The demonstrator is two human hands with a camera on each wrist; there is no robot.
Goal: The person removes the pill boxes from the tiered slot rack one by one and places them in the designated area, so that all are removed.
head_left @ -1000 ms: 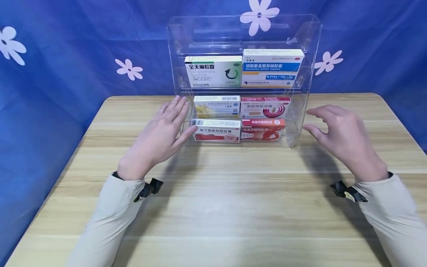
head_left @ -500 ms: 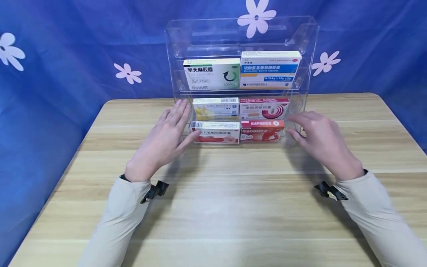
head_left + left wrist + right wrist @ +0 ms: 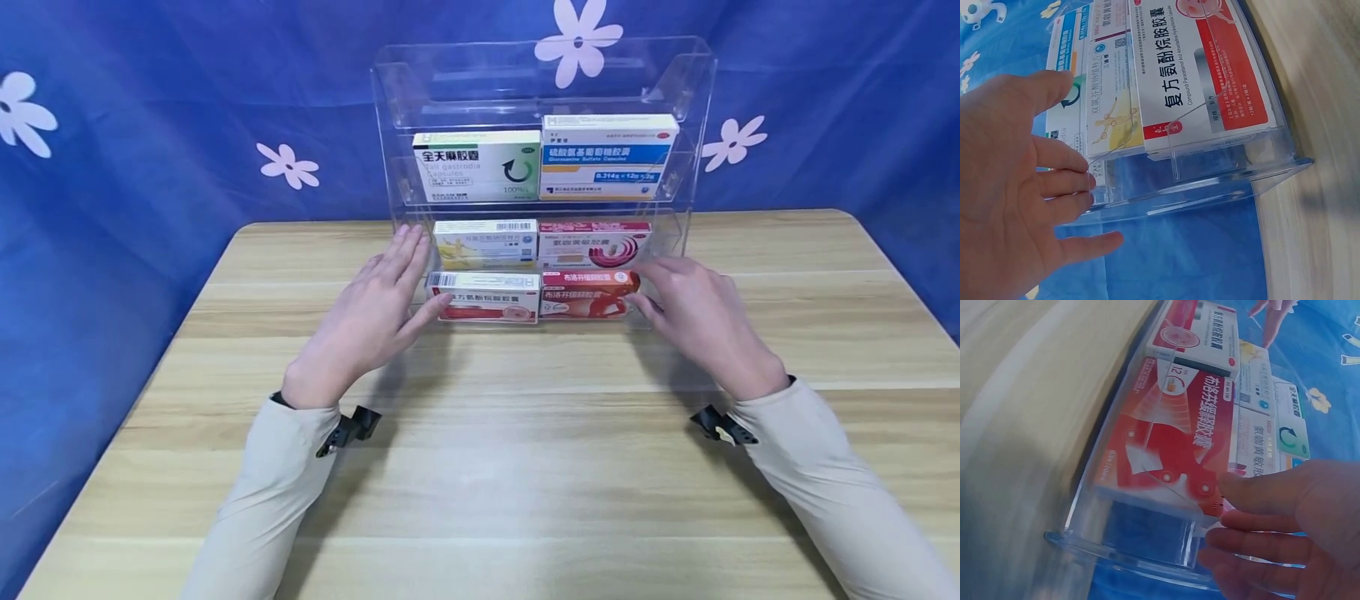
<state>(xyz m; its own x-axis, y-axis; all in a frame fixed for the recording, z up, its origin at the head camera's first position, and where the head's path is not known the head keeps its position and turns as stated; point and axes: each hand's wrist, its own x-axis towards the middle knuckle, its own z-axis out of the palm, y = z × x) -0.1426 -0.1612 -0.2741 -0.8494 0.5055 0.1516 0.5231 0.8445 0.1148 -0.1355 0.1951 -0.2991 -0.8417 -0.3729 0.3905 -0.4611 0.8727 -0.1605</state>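
Note:
A clear acrylic rack [image 3: 546, 50] holds several medicine boxes in three tiers. My left hand [image 3: 367, 308] lies with straight, spread fingers at the rack's left side, by the white-and-red box [image 3: 487, 297] in the bottom tier; its palm faces the rack in the left wrist view. At the right end of the orange-red box [image 3: 588, 294], beside the white-and-red one, is my right hand [image 3: 701, 321]. In the right wrist view its thumb overlaps the top right corner of that box, fingers extended beside it. Whether they touch the box, I cannot tell.
The middle tier has a yellow-white box [image 3: 486, 244] and a pink-white box [image 3: 594, 246]. On top stand a green-white box [image 3: 477, 167] and a blue-white box [image 3: 608, 158]. A blue flowered curtain [image 3: 187, 108] hangs behind the wooden table [image 3: 487, 467].
My right hand has moved left from outside the rack's right side to the end of the orange-red box. The left hand stays almost still at the left side. The boxes keep their places.

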